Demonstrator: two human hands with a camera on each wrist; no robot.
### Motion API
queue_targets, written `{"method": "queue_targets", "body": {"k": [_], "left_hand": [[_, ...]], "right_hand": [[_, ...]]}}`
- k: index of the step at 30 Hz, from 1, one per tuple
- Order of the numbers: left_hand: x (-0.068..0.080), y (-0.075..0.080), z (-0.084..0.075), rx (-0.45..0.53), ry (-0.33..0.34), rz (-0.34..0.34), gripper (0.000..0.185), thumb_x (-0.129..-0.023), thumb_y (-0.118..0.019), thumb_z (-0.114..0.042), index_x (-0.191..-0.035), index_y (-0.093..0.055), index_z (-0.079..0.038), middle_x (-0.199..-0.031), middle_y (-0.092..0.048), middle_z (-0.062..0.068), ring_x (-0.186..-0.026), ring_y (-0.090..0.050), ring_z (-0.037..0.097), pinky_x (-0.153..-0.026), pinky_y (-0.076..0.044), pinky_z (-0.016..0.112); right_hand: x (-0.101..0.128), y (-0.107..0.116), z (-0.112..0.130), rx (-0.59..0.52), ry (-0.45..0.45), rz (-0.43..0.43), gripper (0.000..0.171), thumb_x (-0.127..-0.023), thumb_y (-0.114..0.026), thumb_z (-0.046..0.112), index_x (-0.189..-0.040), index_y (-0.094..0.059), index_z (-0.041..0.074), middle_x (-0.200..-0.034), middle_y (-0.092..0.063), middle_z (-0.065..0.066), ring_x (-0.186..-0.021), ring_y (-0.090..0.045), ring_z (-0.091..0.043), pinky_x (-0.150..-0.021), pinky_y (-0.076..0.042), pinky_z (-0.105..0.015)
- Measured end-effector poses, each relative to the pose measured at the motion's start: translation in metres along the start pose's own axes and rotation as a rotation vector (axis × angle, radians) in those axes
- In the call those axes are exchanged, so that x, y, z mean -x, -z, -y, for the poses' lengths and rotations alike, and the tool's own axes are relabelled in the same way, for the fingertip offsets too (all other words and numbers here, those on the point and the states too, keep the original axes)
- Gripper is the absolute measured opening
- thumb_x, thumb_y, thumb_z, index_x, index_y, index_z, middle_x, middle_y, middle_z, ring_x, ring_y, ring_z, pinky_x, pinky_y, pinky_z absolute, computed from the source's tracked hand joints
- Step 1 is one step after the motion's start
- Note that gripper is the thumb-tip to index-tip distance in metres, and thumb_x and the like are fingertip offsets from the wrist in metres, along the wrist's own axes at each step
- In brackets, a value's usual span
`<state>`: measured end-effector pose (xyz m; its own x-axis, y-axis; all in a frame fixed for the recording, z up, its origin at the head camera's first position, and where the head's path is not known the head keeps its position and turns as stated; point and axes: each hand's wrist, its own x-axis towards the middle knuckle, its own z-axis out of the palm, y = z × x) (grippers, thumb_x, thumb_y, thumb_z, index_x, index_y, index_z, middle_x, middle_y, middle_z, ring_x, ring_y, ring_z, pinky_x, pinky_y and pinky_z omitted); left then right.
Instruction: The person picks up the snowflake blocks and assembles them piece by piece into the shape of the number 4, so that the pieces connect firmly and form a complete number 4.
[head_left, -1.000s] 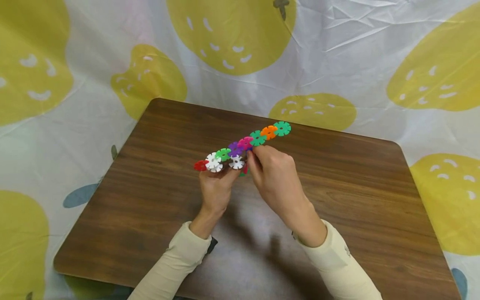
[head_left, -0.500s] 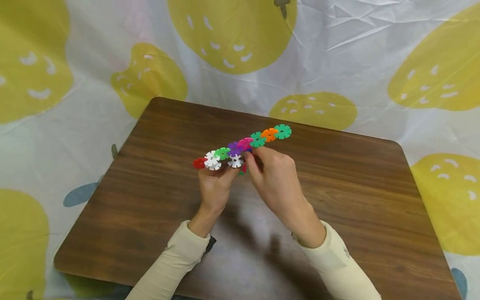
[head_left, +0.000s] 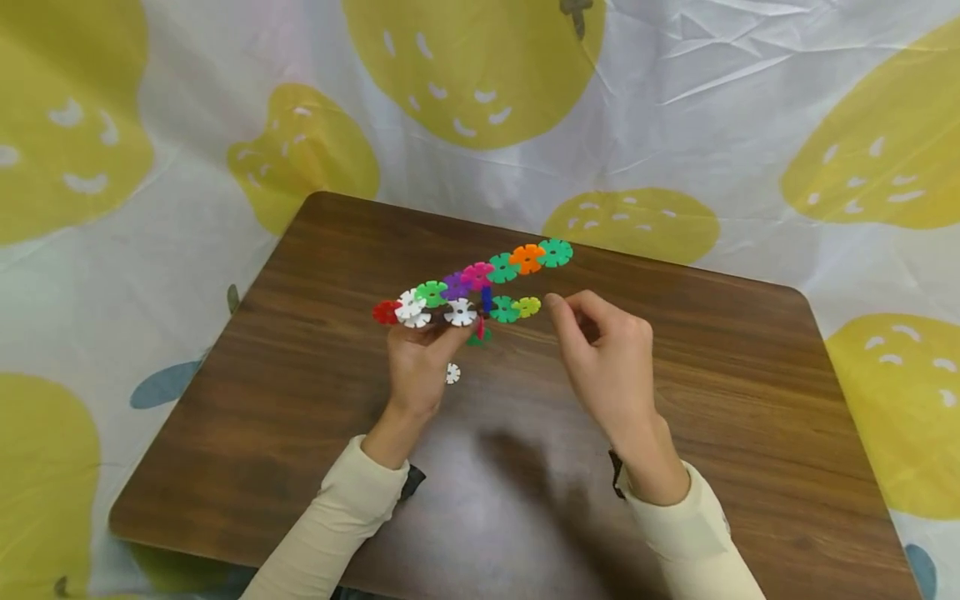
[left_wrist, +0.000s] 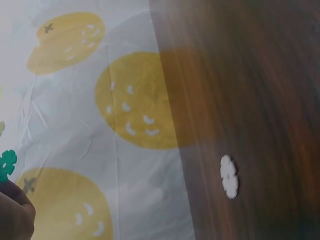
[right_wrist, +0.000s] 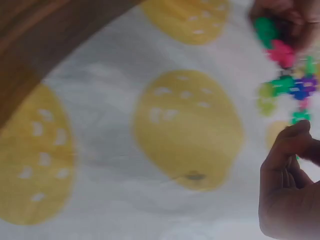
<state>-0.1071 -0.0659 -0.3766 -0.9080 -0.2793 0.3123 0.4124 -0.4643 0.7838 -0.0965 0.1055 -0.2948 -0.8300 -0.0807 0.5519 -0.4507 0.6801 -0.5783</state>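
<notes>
My left hand (head_left: 416, 371) grips a build of notched, flower-like interlocking discs (head_left: 454, 285) from below, over the table. Its upper row runs from a red disc (head_left: 386, 312) to a green disc (head_left: 556, 252) at the far right. Below that row, a short branch ends in a yellow disc (head_left: 527, 307). To the right, my right hand (head_left: 611, 354) is apart from the build, its fingers curled and nothing visible between thumb and forefinger. A loose white disc (head_left: 452, 373) shows beside my left hand; the left wrist view has the white disc (left_wrist: 229, 176) on the wood.
A brown wood-grain table (head_left: 720, 433) with rounded corners lies beneath both hands. Behind it hangs a white sheet (head_left: 465, 179) printed with large yellow fruit.
My right hand has let go of the build and moved right. The green-and-yellow branch and the loose white disc now show. My left hand and the build have shifted slightly left.
</notes>
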Motion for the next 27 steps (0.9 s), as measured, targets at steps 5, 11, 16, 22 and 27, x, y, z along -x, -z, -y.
{"method": "queue_targets", "body": {"k": [5, 11, 16, 22, 27], "left_hand": [[-0.006, 0.003, -0.008, 0.0, -0.022, 0.009, 0.033, -0.07, -0.07, 0.011, -0.1, -0.064, -0.001, -0.091, -0.07, 0.005, -0.081, -0.067, 0.019, -0.075, -0.056, 0.033], [-0.003, 0.002, -0.01, -0.004, 0.032, 0.03, 0.032, -0.07, -0.07, 0.01, -0.101, -0.062, 0.007, -0.089, -0.07, 0.006, -0.076, -0.069, 0.02, -0.074, -0.057, 0.034], [-0.002, -0.002, -0.009, -0.012, 0.039, 0.039, 0.033, -0.071, -0.071, 0.009, -0.102, -0.06, 0.011, -0.089, -0.07, 0.005, -0.079, -0.068, 0.019, -0.074, -0.057, 0.034], [-0.002, -0.005, -0.009, -0.012, 0.049, 0.048, 0.038, -0.071, -0.071, 0.009, -0.103, -0.055, 0.019, -0.089, -0.07, 0.003, -0.081, -0.067, 0.016, -0.076, -0.056, 0.032], [0.0, -0.006, -0.009, -0.016, 0.053, 0.052, 0.037, -0.071, -0.071, 0.008, -0.104, -0.057, 0.017, -0.09, -0.07, 0.003, -0.081, -0.067, 0.017, -0.076, -0.056, 0.031]], "right_hand": [[-0.002, -0.015, -0.04, 0.016, -0.091, 0.12, 0.024, -0.09, -0.053, 0.038, -0.075, -0.063, 0.022, -0.051, -0.051, 0.009, -0.042, -0.046, -0.004, -0.041, -0.038, -0.021], [0.008, -0.041, -0.071, 0.024, -0.115, 0.306, 0.019, -0.09, -0.056, 0.035, -0.092, -0.066, 0.018, -0.069, -0.061, 0.008, -0.056, -0.051, -0.008, -0.051, -0.045, -0.023], [0.015, -0.054, -0.072, -0.008, -0.124, 0.338, 0.018, -0.088, -0.059, 0.035, -0.094, -0.066, 0.02, -0.076, -0.064, 0.01, -0.063, -0.057, -0.005, -0.058, -0.05, -0.023], [0.021, -0.065, -0.072, -0.015, -0.115, 0.4, 0.021, -0.087, -0.061, 0.033, -0.097, -0.065, 0.015, -0.078, -0.066, 0.005, -0.067, -0.06, -0.007, -0.062, -0.052, -0.024], [0.023, -0.074, -0.073, 0.004, -0.064, 0.424, 0.021, -0.085, -0.064, 0.031, -0.094, -0.064, 0.013, -0.079, -0.063, 0.004, -0.069, -0.057, -0.009, -0.062, -0.049, -0.024]]}}
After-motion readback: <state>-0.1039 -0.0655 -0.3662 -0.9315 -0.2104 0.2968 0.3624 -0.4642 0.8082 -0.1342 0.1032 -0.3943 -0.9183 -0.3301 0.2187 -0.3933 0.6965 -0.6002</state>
